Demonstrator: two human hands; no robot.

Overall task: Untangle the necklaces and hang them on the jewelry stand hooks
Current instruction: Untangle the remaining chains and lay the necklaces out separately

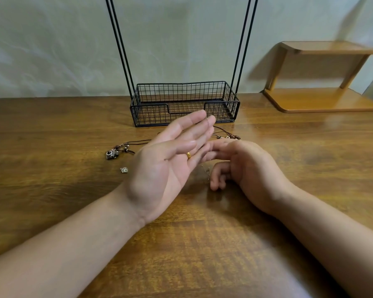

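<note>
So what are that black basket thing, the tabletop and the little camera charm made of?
The basket looks like thin metal wire with a matte black coating: an open welded grid and slim upright rods. The table appears to be wood or wood veneer, with brown grain and a glossy sheen. The camera charm seems silvery metal, though it is too small to be sure.

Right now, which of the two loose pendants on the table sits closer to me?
The small silver charm, lying alone; the camera-shaped pendant lies farther back, on its brown cord.
</note>
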